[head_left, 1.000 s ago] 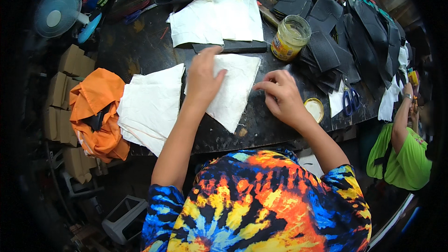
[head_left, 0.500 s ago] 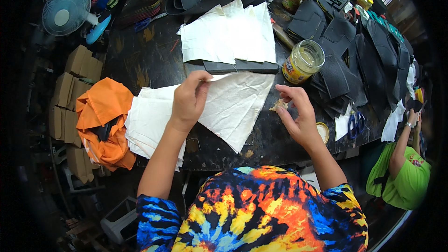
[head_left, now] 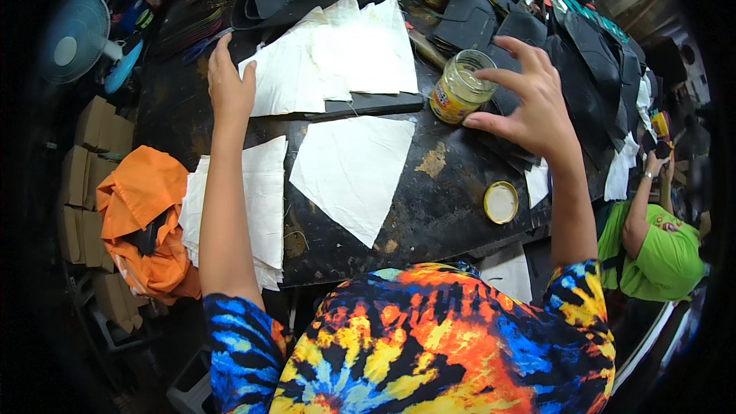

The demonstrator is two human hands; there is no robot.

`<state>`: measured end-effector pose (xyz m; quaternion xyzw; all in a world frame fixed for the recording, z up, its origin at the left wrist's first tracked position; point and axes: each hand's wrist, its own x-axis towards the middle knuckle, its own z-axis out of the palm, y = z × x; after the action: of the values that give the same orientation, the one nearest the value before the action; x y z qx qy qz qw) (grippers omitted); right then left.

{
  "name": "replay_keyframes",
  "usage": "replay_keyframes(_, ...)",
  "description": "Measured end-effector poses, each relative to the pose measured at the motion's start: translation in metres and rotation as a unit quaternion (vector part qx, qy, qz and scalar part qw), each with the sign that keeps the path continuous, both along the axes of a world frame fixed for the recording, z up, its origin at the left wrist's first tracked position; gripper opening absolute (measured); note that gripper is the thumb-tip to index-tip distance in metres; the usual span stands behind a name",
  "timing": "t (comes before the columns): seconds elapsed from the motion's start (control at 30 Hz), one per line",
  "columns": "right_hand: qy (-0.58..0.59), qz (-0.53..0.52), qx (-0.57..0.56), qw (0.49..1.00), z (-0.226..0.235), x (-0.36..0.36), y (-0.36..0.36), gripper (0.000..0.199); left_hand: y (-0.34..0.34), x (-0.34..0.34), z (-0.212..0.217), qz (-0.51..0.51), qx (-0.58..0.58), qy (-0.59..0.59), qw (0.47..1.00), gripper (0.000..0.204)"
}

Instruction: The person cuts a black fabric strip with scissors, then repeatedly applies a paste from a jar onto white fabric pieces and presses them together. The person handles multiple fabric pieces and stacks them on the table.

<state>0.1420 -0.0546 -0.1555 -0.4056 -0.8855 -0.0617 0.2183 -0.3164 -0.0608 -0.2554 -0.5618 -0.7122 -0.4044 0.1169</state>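
Note:
A single white cloth piece lies flat on the dark table in front of me, with no hand on it. My left hand is raised beside the left edge of some overlapping white cloth pieces, its fingers apart. Whether it touches them I cannot tell. At the right, my right hand is spread beside a glass jar with a yellow label, thumb and fingers apart near its near side and rim. The jar stands uncapped. Its round lid appears to lie closer to me.
More white cloth lies under my left forearm, beside an orange cloth bundle. Black leather-like pieces crowd the right side. A fan stands far left. A person in green is at the right; another person's hands show at the top.
My left hand has let go of the cloth's corner and moved left and away from me. My right hand has moved over to the jar. The view has shifted.

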Motion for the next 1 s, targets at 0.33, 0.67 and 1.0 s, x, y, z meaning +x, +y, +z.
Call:
replay_keyframes(0.33,-0.080,0.042,-0.031,0.995,-0.006,-0.020,0.052,0.061,-0.083,0.170,-0.027,-0.305,-0.103,-0.037,0.946,0.026)
replay_keyframes(0.67,0.077,0.072,-0.086,0.991,-0.021,0.003,-0.045,0.027,-0.104,0.160,-0.058,-0.289,-0.156,0.062,0.943,0.044)
replay_keyframes(1.0,0.140,0.086,-0.126,0.978,-0.159,-0.080,-0.037,0.042,-0.101,0.161,-0.054,-0.281,-0.147,0.040,0.948,0.050)
